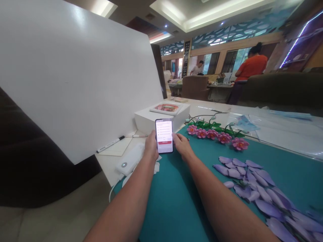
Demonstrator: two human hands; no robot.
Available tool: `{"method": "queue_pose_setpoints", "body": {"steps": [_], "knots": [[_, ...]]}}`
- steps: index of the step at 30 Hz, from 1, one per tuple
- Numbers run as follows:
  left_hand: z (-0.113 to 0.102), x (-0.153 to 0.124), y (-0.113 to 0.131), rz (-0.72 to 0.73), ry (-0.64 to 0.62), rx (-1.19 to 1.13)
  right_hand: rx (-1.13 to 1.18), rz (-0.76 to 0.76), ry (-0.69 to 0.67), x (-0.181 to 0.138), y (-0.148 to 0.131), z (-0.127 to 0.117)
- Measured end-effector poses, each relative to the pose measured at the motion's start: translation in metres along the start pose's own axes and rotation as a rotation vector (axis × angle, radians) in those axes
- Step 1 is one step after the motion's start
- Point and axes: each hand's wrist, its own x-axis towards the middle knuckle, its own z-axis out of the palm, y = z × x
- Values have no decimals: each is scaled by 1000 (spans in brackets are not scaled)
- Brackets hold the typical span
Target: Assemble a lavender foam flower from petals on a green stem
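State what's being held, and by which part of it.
A phone: the left hand grips it along its left edge. The right hand is at its right edge; whether it also grips cannot be told.

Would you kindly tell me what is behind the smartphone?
Behind the smartphone, part of a white box shows; whatever the smartphone itself covers cannot be seen.

Pink flowers (pixel 212 134) with green leaves line the far side of a teal mat (pixel 171 205), lilac petals (pixel 264 194) spread nearer at right. A marker (pixel 110 145) lies along a large white board (pixel 83 77), near a white box (pixel 143 123). In the background, a person in an orange top (pixel 253 66) stands beyond a dark sofa (pixel 285 90).
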Motion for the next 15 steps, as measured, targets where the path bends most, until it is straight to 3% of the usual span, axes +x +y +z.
{"method": "queue_pose_setpoints", "body": {"steps": [15], "knots": [[-3,1,-2,-5,9,34,129,22,48,4,-1,11]]}}
